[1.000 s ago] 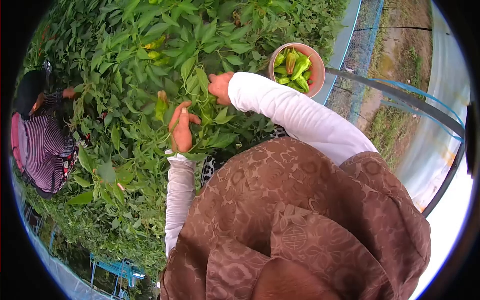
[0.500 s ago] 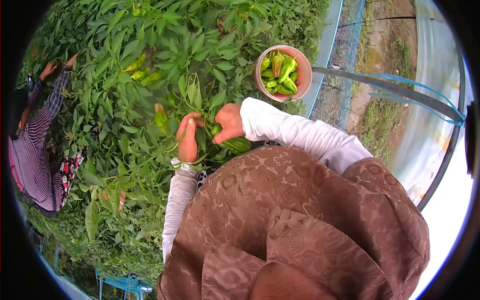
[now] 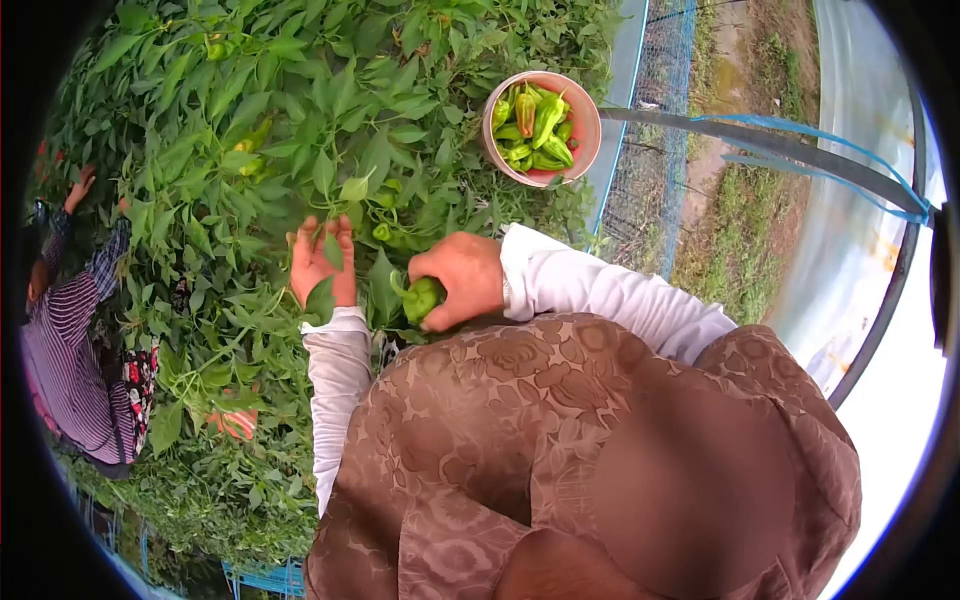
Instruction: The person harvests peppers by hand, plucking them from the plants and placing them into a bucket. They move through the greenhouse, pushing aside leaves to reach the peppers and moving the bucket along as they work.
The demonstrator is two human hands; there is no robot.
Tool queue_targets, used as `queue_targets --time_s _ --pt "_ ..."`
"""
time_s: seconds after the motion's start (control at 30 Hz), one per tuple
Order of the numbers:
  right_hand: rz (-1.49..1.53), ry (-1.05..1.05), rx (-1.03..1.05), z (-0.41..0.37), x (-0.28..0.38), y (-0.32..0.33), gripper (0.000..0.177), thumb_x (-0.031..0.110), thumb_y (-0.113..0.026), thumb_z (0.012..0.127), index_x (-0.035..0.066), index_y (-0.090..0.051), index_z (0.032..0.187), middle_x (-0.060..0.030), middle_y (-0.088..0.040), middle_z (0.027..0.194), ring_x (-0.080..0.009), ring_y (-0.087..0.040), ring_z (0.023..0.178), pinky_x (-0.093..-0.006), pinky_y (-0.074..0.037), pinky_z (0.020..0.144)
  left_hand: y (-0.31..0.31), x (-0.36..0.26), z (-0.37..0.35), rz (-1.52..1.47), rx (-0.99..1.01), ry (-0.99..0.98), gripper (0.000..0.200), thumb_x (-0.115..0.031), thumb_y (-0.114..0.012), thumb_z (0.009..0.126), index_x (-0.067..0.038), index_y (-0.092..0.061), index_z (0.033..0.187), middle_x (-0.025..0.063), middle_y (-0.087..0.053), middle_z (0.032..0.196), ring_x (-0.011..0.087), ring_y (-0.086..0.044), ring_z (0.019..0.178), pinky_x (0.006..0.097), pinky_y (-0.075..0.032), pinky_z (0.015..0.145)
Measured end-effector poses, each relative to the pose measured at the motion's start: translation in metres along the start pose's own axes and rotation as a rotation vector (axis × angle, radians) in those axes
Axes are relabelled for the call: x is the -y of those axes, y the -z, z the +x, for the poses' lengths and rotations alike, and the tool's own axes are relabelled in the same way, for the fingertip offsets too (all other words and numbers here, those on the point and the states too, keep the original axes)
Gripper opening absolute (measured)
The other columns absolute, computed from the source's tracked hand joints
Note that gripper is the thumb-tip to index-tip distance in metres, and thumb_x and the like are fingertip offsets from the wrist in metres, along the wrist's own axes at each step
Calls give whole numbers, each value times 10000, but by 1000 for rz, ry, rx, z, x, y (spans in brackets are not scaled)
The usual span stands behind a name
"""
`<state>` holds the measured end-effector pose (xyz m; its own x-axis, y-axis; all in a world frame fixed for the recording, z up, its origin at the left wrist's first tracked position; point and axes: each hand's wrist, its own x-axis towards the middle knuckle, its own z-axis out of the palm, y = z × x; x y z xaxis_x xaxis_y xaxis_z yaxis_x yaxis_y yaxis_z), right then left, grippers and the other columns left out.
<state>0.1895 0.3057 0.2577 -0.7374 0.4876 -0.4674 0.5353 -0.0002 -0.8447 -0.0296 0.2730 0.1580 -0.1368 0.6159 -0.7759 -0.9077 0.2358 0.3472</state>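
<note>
My right hand [image 3: 462, 280] is closed around a green pepper [image 3: 420, 298], whose curved stem points to the left. To the left of it my left hand [image 3: 324, 262] is raised among the leaves, palm showing and fingers apart, with leaves in front of part of it. Between and above the hands, a small green pepper [image 3: 381, 232] hangs on the plant. A pale pink bucket [image 3: 590, 146], upright above my right hand, holds several green peppers and a reddish one.
Dense pepper plants [image 3: 220, 130] fill the left and middle. A co-worker in a striped top [image 3: 78, 325] reaches into them at the far left. Blue netting [image 3: 665, 130], a dark pole [image 3: 770, 148] with blue cord and plastic sheeting stand on the right.
My left hand has moved left and opened, away from my right hand. The pepper in my right hand now shows clear of the plant, slightly lower. The whole view has shifted a little.
</note>
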Motion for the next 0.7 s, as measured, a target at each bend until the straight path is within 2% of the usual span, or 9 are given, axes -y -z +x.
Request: queue_targets --time_s 0.13,0.17,0.3,0.4,0.43,0.5,0.6,0.67,0.7 --pt "-33 -280 -267 -23 -66 41 470 331 -702 597 0 -590 911 -173 -603 734 -303 -606 701 -350 -470 655 31 -39 12 -76 -37 8 230 -201 -507 881 12 -514 969 101 -543 924 259 -528 872 429 -490 798" --pt "-188 -330 -305 -29 -98 47 468 317 -699 601 -5 -589 922 -179 -610 750 -305 -610 726 -356 -473 685 34 -45 12 -49 -84 -17 283 -240 -518 876 16 -508 997 127 -513 926 289 -520 901 392 -501 763" --pt "-469 -626 -282 -57 -203 74 521 250 -671 622 32 -564 1084 -198 -621 880 -326 -612 807 -368 -485 760 51 -63 16 -42 -44 47 394 -314 -538 862 7 -484 1084 152 -481 899 338 -510 911 347 -504 705" --pt "-646 -786 -344 -58 -230 83 511 201 -651 630 45 -550 1106 -189 -614 892 -326 -609 814 -375 -480 761 43 -62 13 -52 -114 47 395 -312 -533 864 4 -477 1094 150 -491 899 337 -518 912 345 -505 700" --pt "-613 -642 -470 -54 -241 80 359 145 -588 675 47 -587 1019 -195 -613 913 -308 -591 896 -373 -449 833 43 -61 12 -54 -118 48 395 -312 -533 864 4 -477 1094 150 -491 899 337 -518 912 345 -505 700" --pt "-442 -412 -496 -27 -192 84 289 106 -559 691 71 -610 974 -178 -613 890 -317 -588 879 -379 -447 826 43 -59 12 -24 -113 34 396 -321 -525 868 -2 -476 1097 148 -498 902 341 -528 915 333 -505 692" --pt "-66 -36 -575 28 -132 49 228 54 -559 700 49 -611 921 -151 -620 850 -287 -616 750 -351 -497 684 41 -55 8 15 -133 13 382 -321 -515 875 -8 -477 1090 154 -502 910 335 -542 904 317 -506 672" --pt "130 90 -436 61 -92 32 282 24 -574 705 23 -590 987 -104 -614 841 -195 -611 780 -288 -497 707 47 -49 5 100 -98 -17 373 -364 -458 898 -29 -489 1058 144 -555 872 320 -574 846 291 -497 630" --pt "148 87 -358 74 -68 29 288 25 -583 702 18 -584 990 -107 -603 851 -205 -609 781 -301 -494 704 54 -45 0 118 -56 -24 374 -378 -436 905 -38 -493 1050 135 -574 865 309 -583 834 289 -490 628"
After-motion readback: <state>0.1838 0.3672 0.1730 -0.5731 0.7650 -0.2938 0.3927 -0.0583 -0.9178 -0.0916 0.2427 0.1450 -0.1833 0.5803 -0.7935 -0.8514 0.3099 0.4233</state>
